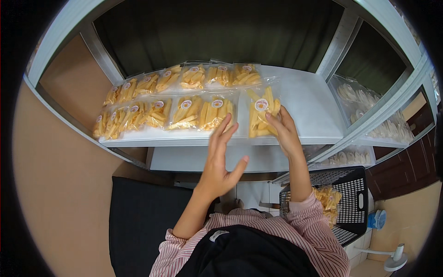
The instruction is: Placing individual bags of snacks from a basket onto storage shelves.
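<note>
Clear plastic crinkles in the right hand (284, 131), whose fingers pinch a packet of yellow snack sticks (261, 113) and hold it upright against the white shelf (309, 99), just right of the two rows of like packets (177, 99) already lying there. Just left of that hand and a little lower, the left hand (220, 161) hovers with fingers spread and nothing in it, near the shelf's front edge. Below the right forearm a black plastic basket (353, 198) holds more yellow packets.
</note>
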Tool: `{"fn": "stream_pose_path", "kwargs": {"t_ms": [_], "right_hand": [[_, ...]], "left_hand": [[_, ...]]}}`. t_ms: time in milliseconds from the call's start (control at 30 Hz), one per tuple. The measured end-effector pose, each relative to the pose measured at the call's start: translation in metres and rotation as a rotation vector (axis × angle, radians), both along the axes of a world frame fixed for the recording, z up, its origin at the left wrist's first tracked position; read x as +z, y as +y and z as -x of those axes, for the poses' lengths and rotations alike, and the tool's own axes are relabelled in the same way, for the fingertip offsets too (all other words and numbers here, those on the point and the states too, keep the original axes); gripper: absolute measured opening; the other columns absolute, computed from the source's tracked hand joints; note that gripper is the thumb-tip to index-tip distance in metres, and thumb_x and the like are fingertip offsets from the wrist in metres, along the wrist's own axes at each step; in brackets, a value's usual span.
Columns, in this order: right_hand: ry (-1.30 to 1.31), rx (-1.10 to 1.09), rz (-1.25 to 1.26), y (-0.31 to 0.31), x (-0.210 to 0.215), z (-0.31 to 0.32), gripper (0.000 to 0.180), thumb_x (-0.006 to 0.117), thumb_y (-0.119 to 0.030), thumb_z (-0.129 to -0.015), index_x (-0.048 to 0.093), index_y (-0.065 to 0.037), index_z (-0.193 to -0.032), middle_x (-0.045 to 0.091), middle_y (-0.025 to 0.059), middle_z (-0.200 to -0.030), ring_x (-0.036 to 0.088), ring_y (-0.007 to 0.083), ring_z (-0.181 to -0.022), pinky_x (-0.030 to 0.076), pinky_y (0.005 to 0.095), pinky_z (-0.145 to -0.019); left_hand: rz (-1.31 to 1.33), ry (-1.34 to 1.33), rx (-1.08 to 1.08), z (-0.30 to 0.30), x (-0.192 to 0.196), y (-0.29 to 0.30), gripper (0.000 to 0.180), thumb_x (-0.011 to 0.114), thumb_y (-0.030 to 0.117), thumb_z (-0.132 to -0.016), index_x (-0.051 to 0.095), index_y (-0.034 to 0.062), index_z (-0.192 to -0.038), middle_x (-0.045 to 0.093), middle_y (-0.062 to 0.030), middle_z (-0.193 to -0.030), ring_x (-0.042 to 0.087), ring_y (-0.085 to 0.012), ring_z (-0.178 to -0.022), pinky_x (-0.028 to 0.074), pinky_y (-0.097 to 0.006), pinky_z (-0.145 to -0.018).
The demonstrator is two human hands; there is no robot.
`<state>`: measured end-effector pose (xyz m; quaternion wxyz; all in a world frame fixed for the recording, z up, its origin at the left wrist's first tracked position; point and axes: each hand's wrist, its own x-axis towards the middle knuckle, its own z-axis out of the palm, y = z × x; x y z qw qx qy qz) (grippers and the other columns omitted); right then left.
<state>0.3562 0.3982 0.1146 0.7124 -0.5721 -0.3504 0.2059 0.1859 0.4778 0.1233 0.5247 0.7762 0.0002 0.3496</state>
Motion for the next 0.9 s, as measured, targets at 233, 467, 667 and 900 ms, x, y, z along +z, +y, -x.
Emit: {"fn": "stream_pose_path", "kwargs": {"t_ms": [233, 467, 667, 900], "right_hand": [[-0.569, -0.483, 0.370, 0.017, -0.010, -0.026, 0.055, 0.061, -0.023, -0.074, 0.041, 0.007, -0.115, 0.049, 0.0203, -0.106, 0.050, 0.0242, -0.097, 0.040, 0.0303, -0.081], [-0.685, -0.291, 0.380, 0.023, -0.015, -0.012, 0.054, 0.060, -0.031, -0.073, 0.049, 0.007, -0.108, 0.046, 0.0222, -0.109, 0.049, 0.0328, -0.098, 0.039, 0.0349, -0.084], [-0.719, -0.312, 0.387, 0.035, -0.016, 0.003, 0.050, 0.059, -0.028, -0.075, 0.047, 0.008, -0.109, 0.046, 0.0209, -0.110, 0.047, 0.0307, -0.101, 0.038, 0.0322, -0.086], [-0.778, -0.588, 0.240, 0.003, -0.024, 0.002, 0.053, 0.061, -0.023, -0.072, 0.041, 0.003, -0.114, 0.039, 0.0199, -0.117, 0.039, 0.0348, -0.106, 0.033, 0.0397, -0.088]], "left_hand": [[-0.667, 0.393, 0.502, -0.003, -0.019, 0.023, 0.056, 0.054, 0.027, -0.078, 0.034, 0.0007, -0.123, 0.026, -0.0158, -0.133, 0.014, -0.0330, -0.126, 0.008, -0.046, -0.101], [-0.665, 0.419, 0.455, -0.003, -0.023, 0.026, 0.059, 0.053, 0.030, -0.079, 0.032, -0.0004, -0.124, 0.023, -0.0161, -0.135, 0.016, -0.0301, -0.127, 0.006, -0.045, -0.102], [-0.630, 0.413, 0.420, 0.002, -0.014, 0.025, 0.060, 0.054, 0.028, -0.078, 0.031, -0.0003, -0.125, 0.023, -0.0167, -0.134, 0.016, -0.0302, -0.126, 0.007, -0.046, -0.102], [-0.428, 0.022, 0.325, -0.011, -0.022, -0.001, 0.058, 0.060, 0.008, -0.070, 0.034, 0.0006, -0.122, 0.025, -0.0221, -0.132, 0.018, -0.0373, -0.125, 0.010, -0.049, -0.100]]}}
